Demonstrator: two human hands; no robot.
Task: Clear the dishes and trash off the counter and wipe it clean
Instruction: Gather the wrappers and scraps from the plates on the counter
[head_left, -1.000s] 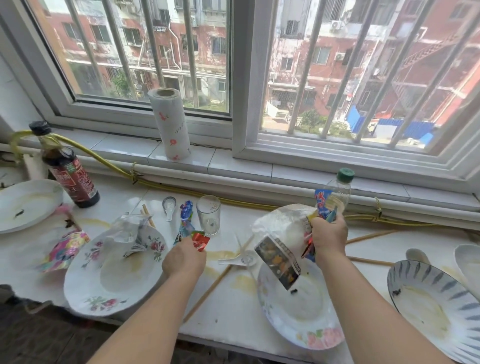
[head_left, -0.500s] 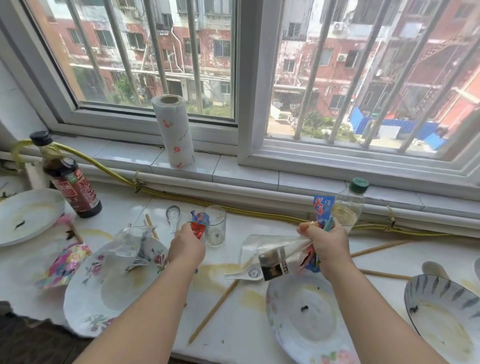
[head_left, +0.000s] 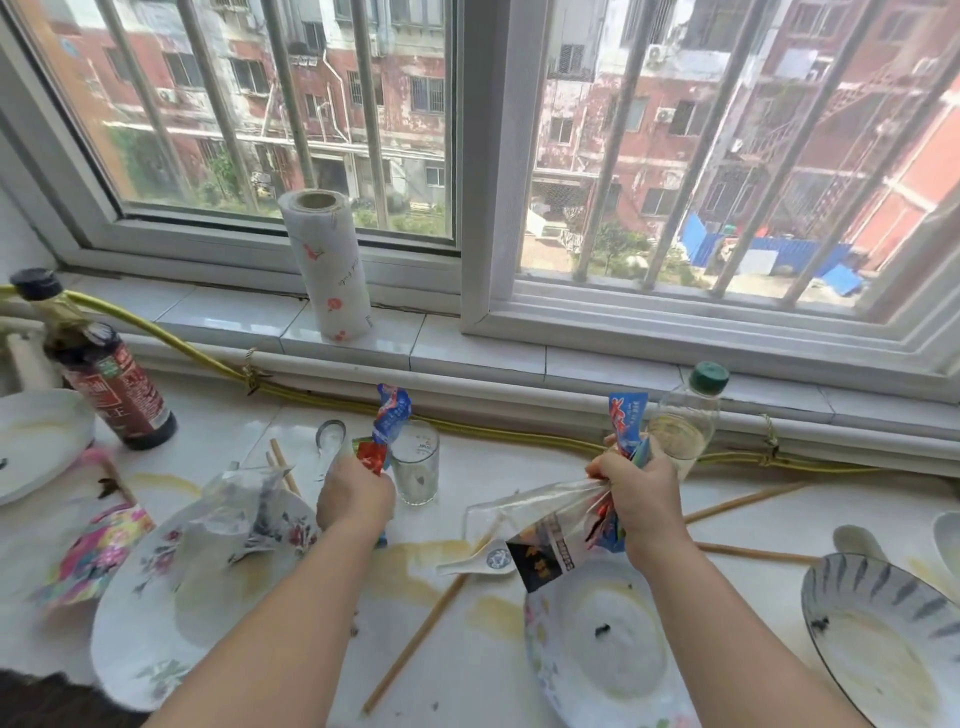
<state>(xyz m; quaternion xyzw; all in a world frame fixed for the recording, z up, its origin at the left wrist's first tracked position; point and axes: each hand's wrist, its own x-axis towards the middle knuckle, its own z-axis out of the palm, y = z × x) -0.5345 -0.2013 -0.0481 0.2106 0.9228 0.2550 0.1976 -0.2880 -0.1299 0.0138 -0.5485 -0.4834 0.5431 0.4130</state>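
Far left, a plain plate (head_left: 31, 441) and a dark sauce bottle (head_left: 109, 384) are set on the yellow-stained surface (head_left: 467, 686). A colourful wrapper (head_left: 96, 556) is laid at the front edge, just beside a floral plate (head_left: 156, 639) on which crumpled plastic (head_left: 244, 514) is carried. A paper towel roll (head_left: 330, 270) is stood upright on the windowsill (head_left: 234, 317).

The left hand (head_left: 353, 499) is raised, fingers clamped on blue and red wrappers (head_left: 389, 423), just beside an empty glass (head_left: 415, 462). A long chopstick (head_left: 415, 639) and a white spoon (head_left: 483, 561) are laid between the hands.

The right hand (head_left: 639, 499) is raised, fingers clamped on a clear bag (head_left: 535, 514) hung over a second floral plate (head_left: 597, 670), with a blue wrapper (head_left: 626, 415) gripped too. A green-capped bottle (head_left: 685, 415) is stood just behind. Far right, a striped bowl (head_left: 883, 639) is seen, with two more chopsticks (head_left: 743, 506) near it.
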